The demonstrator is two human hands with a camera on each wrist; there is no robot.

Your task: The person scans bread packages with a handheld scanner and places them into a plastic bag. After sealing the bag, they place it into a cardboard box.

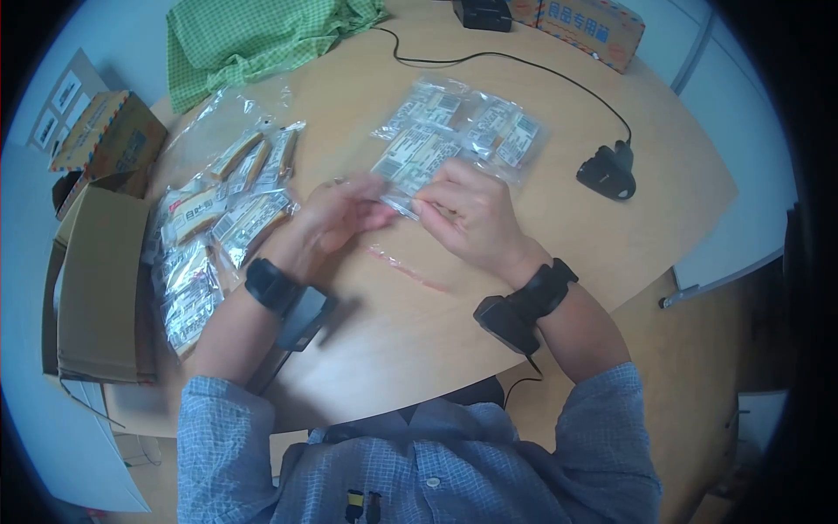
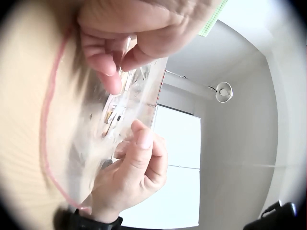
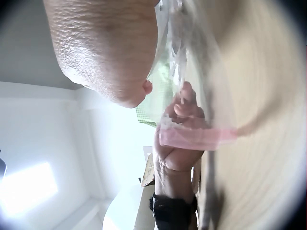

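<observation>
A clear plastic bag point(image 1: 463, 131) lies on the table, with several flat packets point(image 1: 423, 157) with white labels showing through it. A pink strip point(image 1: 406, 269) runs along its near edge and also shows across the right wrist view. My right hand point(image 1: 476, 214) pinches the near part of the bag between thumb and curled fingers. Just left of it, my left hand point(image 1: 345, 214) is at the same part. In the left wrist view, the left hand point(image 2: 139, 33) has clear plastic between thumb and fingers. The right wrist view shows the left hand behind the film.
Several wrapped packets point(image 1: 249, 223) are heaped in plastic at the left, beside an open cardboard box point(image 1: 105, 279). A green checked cloth point(image 1: 244, 44) lies at the back. To the right is a corded black scanner point(image 1: 607, 172); a printed carton point(image 1: 585, 31) stands behind.
</observation>
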